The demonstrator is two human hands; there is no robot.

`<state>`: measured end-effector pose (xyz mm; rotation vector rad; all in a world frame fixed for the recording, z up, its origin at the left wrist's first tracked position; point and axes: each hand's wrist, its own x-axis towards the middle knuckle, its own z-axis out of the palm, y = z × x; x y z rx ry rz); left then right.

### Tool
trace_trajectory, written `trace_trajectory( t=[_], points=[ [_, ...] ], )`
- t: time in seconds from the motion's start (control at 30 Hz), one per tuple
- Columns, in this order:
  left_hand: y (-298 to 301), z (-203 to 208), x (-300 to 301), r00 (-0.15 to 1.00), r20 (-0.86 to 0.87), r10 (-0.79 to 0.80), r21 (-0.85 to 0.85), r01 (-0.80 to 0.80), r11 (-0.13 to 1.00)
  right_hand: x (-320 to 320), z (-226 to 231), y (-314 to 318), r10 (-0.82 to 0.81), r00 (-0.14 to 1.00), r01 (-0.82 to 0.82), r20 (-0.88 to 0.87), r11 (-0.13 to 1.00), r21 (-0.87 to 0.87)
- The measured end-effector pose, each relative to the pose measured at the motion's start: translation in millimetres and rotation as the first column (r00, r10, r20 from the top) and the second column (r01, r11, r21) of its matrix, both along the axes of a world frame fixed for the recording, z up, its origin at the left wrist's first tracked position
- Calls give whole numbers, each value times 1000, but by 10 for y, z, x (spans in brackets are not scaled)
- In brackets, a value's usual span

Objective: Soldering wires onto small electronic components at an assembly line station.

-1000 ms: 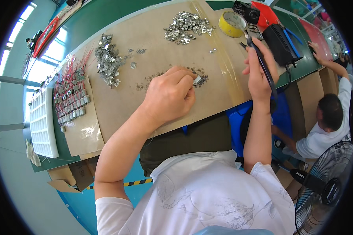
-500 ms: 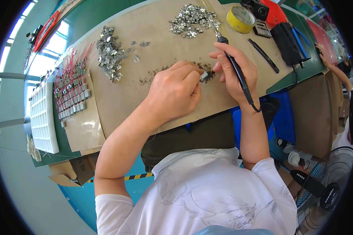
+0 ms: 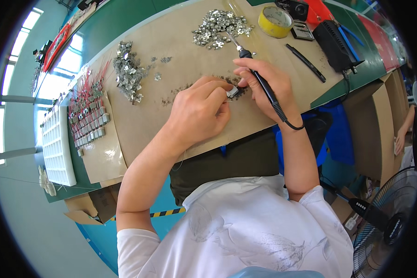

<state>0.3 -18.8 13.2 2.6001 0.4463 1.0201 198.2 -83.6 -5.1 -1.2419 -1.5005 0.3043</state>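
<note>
The left hand (image 3: 194, 109) has its fingers pinching a small, boxy, silvery-grey metal part (image 3: 233, 91), pale and slanted, low over the brown-covered worktop (image 3: 143, 118) among scattered dark crumbs (image 3: 169, 98). The right hand (image 3: 281, 88) has its fingers curled around a slim, black-handled soldering iron (image 3: 265, 86), its metal tip toward a heap of shiny silver pieces (image 3: 220, 28).

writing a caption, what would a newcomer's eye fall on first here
Probably the black-handled soldering iron, slanting up from the right hand toward a pile of shiny metal pieces at top centre. Next, perhaps, the small silvery block in the left hand, mid-picture. The yellow tape roll at upper right and the red-wired parts at left also stand out.
</note>
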Motion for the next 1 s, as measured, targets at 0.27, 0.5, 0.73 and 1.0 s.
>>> trace_trajectory(
  t=[0.27,0.5,0.73,1.0],
  points=[
    [74,7,-13,998,29,-60,-17,61,998,86,6,43,42,997,-44,66,999,31],
    [-14,106,-7,981,-128,149,-55,-157,986,45,2,-4,27,1000,-26,2,1000,-4],
    [43,191,116,875,-458,157,-173,-261,950,64,2,-35,-42,998,38,46,994,101],
    [1592,849,478,837,-377,396,-115,-467,877,124,87,-54,-65,998,63,3,971,229]
  ],
)
